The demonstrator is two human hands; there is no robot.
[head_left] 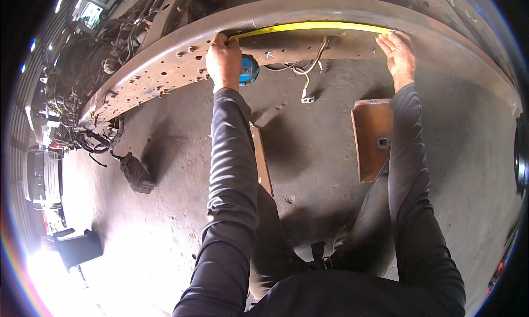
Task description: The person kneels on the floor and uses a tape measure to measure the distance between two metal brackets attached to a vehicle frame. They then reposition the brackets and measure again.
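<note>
A yellow tape measure (319,25) is drawn out along the side of a long, rusty brown steel rail (341,48). The left end of its blade is pinched in my left hand (225,63), against the rail. A round blue and black thing (249,70) shows beside that hand's wrist; whether it is the tape's case I cannot tell. At the blade's other end, my right hand (399,53) holds the tape to the rail with its fingers. Small chalk-like marks (269,55) show on the metal below the tape.
Cables with a metal end (307,99) hang below the rail's middle. Brown steel plates (372,140) stand near my legs. Bolts and holes dot the rail's left part, beside tangled wiring (93,140) and a dark box (136,173) on the concrete floor. Bright light falls at lower left.
</note>
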